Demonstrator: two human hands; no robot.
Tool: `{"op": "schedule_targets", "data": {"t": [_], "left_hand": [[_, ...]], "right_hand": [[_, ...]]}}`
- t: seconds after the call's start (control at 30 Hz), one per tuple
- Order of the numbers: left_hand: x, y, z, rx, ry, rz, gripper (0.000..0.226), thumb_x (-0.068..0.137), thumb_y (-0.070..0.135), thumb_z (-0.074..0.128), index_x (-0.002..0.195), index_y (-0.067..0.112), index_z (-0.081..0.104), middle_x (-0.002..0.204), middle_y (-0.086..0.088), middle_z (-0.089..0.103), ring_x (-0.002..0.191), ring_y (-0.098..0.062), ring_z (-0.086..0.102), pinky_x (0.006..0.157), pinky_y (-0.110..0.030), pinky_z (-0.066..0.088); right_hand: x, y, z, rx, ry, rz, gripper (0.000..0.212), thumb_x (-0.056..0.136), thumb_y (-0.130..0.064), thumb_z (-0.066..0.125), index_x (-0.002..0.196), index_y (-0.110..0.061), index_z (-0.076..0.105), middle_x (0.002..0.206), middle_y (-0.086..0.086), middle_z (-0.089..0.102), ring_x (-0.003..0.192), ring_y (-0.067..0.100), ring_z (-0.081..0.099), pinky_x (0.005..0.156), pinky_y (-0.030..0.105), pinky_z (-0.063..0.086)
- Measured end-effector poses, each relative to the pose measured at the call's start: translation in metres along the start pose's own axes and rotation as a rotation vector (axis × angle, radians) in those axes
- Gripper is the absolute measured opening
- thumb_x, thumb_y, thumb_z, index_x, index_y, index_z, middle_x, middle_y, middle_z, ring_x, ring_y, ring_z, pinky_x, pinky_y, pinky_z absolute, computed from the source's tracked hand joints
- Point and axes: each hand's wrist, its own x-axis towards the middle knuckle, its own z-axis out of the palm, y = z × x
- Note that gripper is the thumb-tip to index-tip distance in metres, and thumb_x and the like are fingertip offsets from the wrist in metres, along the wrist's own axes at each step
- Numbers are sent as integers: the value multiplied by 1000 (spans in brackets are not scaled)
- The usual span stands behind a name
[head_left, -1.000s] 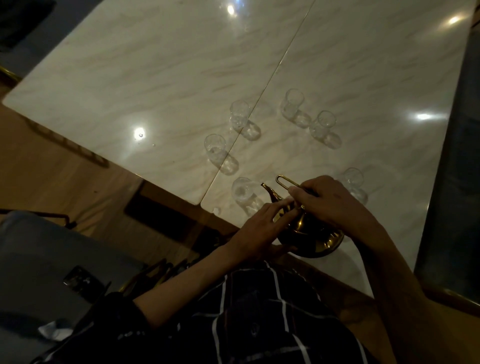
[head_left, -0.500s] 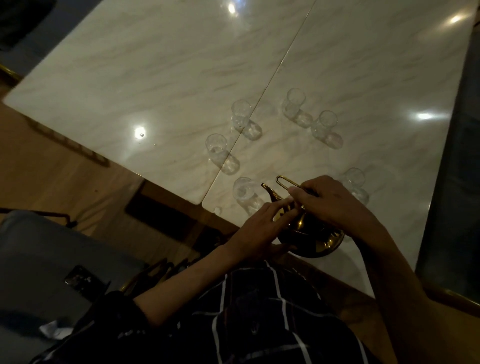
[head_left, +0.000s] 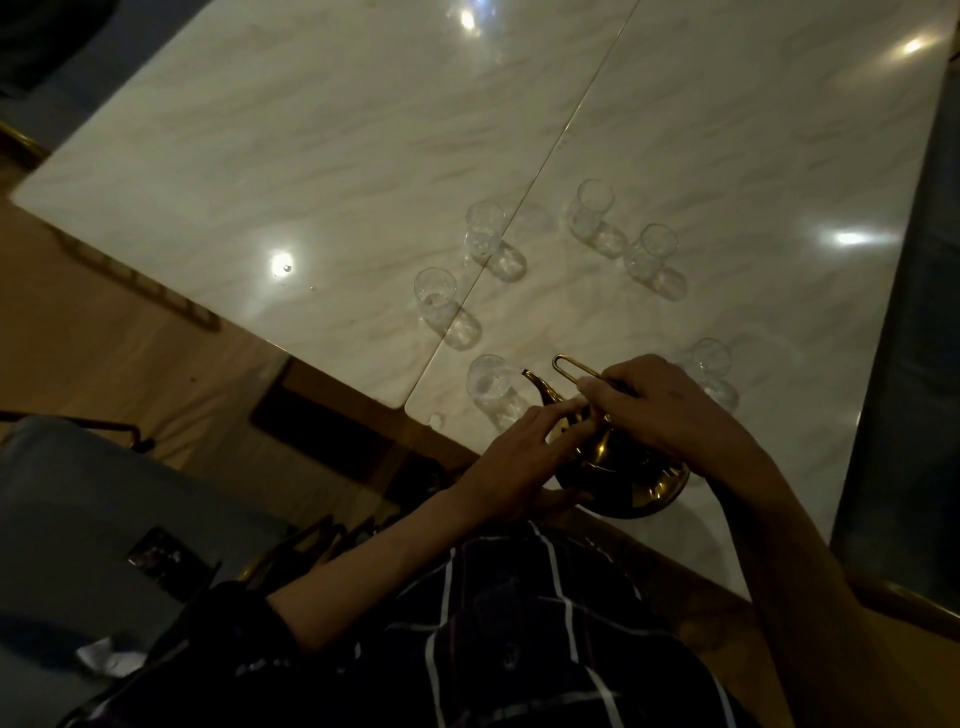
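Note:
A gold teapot (head_left: 644, 478) is tilted near the front edge of the marble table (head_left: 311, 156), its spout over a small clear glass (head_left: 488, 382). A thin stream runs from the spout into that glass. My right hand (head_left: 660, 410) grips the pot's looped handle. My left hand (head_left: 524, 457) lies with straight fingers pressed on the pot's lid and side. Several other small clear glasses stand in an arc beyond: one glass (head_left: 435, 296) to the left, one glass (head_left: 484, 228) on the table seam, two further right, one partly hidden behind my right hand.
The table is two marble slabs joined by a seam (head_left: 519, 218), with bright light reflections on them. A grey seat (head_left: 62, 493) with a dark phone (head_left: 161, 553) on it lies at the lower left. A dark bench edge runs down the right side.
The pot has tipped a little further forward, so its spout now reaches the nearest glass and liquid runs out. Both hands keep their places on the pot.

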Motion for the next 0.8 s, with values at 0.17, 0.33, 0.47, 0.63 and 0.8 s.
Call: {"op": "schedule_targets", "data": {"t": [0.17, 0.33, 0.47, 0.63, 0.8], "left_hand": [[1, -1, 1, 3, 8, 5, 83, 85, 50, 72, 153, 21, 34, 157, -8, 31, 132, -23, 43, 98, -32, 48], [3, -2, 1, 4, 6, 3, 83, 86, 50, 73, 153, 22, 33, 157, -8, 29, 134, -23, 42, 98, -33, 50], [6, -3, 2, 17, 4, 0, 82, 86, 51, 71, 153, 21, 33, 158, -8, 27, 135, -23, 41, 99, -33, 49], [9, -4, 1, 3, -4, 0, 84, 85, 50, 73, 153, 22, 32, 157, -8, 27, 134, -23, 41, 98, -33, 51], [11, -4, -1, -2, 3, 8, 81, 86, 48, 72, 152, 21, 34, 156, -8, 28, 133, -22, 41, 98, -31, 48]], "right_hand": [[1, 0, -1, 9, -7, -3, 43, 97, -42, 52, 61, -22, 67, 54, -1, 60, 53, 10, 57, 57, 25, 40], [4, 1, -2, -1, -10, -6, 43, 97, -41, 52, 63, -21, 68, 54, -1, 60, 54, 9, 58, 57, 24, 40], [7, 3, -4, -11, -19, -14, 43, 97, -42, 51, 64, -20, 68, 56, 0, 61, 55, 11, 58, 57, 25, 42], [12, 6, -5, -29, -23, -23, 45, 97, -44, 50, 68, -16, 70, 63, 7, 66, 61, 18, 63, 62, 33, 48], [13, 5, -7, -26, -32, -30, 45, 98, -44, 50, 68, -16, 70, 65, 8, 67, 66, 23, 66, 67, 37, 52]]}}
